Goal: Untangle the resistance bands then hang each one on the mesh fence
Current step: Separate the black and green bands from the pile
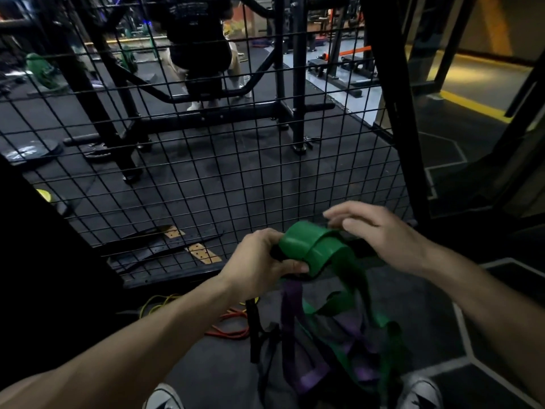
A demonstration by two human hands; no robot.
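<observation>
The left hand holds the tangled green band in a closed grip; the right hand hovers over it, grip relaxed. Purple bands dangle below. Beyond stands the mesh fence, with orange cord on the floor below it.

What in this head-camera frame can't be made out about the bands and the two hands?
- Head view: the left hand grips the green band, but what its fingers hold underneath is hidden.
- The right hand is motion-blurred at the fingertips; contact with the band is unclear.
- The purple band and black strands hang in dim light; how many bands are tangled is unclear.
- Nothing visibly hangs on the mesh fence; its top is cut off.
</observation>
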